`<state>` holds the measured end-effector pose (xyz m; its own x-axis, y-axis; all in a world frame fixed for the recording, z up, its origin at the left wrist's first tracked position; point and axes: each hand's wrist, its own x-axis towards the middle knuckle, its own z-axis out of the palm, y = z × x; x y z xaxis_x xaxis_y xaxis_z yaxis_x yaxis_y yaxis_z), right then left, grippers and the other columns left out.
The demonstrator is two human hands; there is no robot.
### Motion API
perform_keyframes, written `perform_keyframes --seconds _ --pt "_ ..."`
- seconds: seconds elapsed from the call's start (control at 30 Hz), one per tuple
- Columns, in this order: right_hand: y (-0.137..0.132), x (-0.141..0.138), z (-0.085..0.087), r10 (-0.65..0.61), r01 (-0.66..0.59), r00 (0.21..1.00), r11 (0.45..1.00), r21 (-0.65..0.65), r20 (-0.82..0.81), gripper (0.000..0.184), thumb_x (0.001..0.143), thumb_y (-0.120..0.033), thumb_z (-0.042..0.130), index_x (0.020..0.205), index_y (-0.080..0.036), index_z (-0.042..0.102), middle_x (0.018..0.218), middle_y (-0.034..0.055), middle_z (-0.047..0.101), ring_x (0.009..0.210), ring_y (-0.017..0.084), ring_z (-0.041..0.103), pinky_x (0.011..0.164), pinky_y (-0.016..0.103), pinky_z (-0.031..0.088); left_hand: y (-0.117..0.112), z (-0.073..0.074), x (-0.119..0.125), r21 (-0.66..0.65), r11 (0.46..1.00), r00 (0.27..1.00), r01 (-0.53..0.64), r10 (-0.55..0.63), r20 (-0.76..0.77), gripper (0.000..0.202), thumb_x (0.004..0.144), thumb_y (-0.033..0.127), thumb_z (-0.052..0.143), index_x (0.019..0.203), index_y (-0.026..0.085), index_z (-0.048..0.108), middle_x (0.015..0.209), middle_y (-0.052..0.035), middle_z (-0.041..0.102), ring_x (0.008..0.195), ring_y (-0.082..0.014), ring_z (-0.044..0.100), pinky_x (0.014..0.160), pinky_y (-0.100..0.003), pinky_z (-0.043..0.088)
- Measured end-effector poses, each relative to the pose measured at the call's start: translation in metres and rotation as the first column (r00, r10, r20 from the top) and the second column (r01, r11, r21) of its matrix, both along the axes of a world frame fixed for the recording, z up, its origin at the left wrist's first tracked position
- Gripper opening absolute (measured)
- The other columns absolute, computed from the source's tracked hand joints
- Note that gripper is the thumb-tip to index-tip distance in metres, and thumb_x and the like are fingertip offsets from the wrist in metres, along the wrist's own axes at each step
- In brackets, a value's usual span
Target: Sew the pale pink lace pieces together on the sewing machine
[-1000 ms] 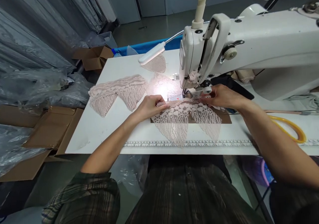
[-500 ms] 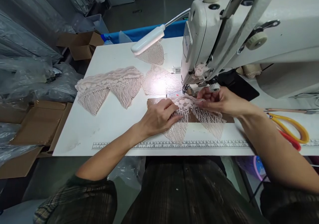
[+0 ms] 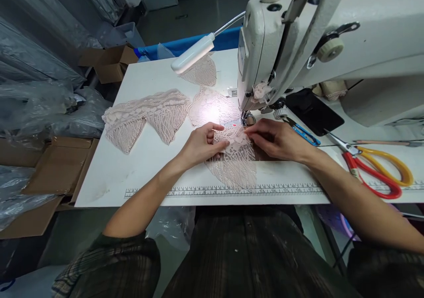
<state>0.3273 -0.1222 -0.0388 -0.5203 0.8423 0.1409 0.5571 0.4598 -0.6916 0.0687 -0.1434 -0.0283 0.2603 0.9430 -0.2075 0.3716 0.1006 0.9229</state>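
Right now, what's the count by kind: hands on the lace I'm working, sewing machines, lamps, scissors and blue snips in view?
Hands on the lace: 2, left hand and right hand
Sewing machine: 1
Lamp: 1
Scissors: 1
Blue snips: 1
Total: 6

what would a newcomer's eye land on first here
Probably the big white sewing machine, filling the upper right. Next, perhaps, the pale lace piece at centre, held by the left hand and right hand. The red-and-yellow-handled scissors also stand out, at the table's right.
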Motion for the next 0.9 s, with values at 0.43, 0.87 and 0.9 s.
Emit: perform_keyframes --seconds 0.43,0.87,0.9 --pt "-0.004 -0.006 -0.016 0.058 -0.159 0.949 0.937 0.312 0.308 0.043 0.100 -0.026 0.040 0.133 -0.025 0.068 0.113 0.0133 0.057 0.103 0.023 0.055 0.095 0.041 0.053 0.006 0.005 -0.005 0.177 0.984 0.943 0.009 0.051 -0.329 0.043 0.083 0.036 0.082 0.120 0.018 0.066 0.061 0.0080 0.047 0.052 -0.0097 0.044 0.050 -0.023 0.031" --pt "-0.007 -0.027 0.004 -0.026 -0.172 0.811 0.945 0.280 0.585 0.047 0.100 -0.022 0.034 0.143 -0.014 0.052 0.115 0.0190 0.058 0.098 0.027 0.057 0.077 0.037 0.048 -0.001 -0.003 -0.008 0.627 0.494 0.773 0.603 -0.169 -0.611 0.034 0.102 0.048 0.060 0.104 0.014 0.068 0.102 -0.0098 0.069 0.088 -0.0191 0.065 0.071 -0.030 0.055" --pt "-0.009 -0.028 0.004 -0.042 -0.169 0.794 0.943 0.286 0.607 0.047 0.100 -0.020 0.034 0.142 -0.013 0.053 0.117 0.0200 0.058 0.101 0.028 0.057 0.077 0.037 0.048 -0.004 -0.003 -0.009 0.596 0.457 0.741 0.660 -0.269 -0.615 0.036 0.101 0.049 0.061 0.106 0.014 0.068 0.104 -0.0106 0.070 0.091 -0.0200 0.066 0.074 -0.032 0.057"
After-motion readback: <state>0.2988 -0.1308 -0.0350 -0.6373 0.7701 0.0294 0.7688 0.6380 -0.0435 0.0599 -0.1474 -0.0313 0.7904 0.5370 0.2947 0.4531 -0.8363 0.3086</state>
